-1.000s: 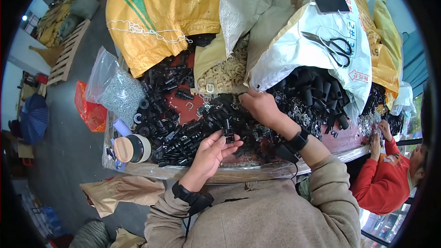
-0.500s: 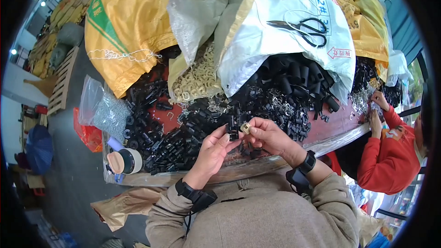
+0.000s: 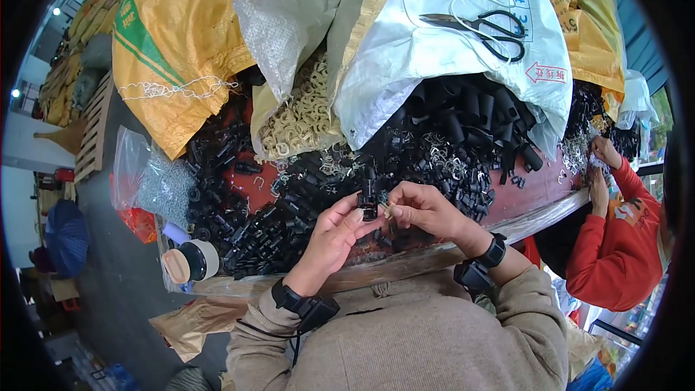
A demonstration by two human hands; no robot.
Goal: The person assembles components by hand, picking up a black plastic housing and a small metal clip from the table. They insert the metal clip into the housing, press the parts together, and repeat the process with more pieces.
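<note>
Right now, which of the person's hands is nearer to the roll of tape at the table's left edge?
The left. The left hand is nearer to the roll of tape, which lies to its left; the right hand is farther right, beyond the small black part both hands hold.

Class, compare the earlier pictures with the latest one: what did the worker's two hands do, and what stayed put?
The right hand came back from the heap to meet the left hand; together they now hold a small black part above the table. The scissors and tape roll stayed put.
</note>
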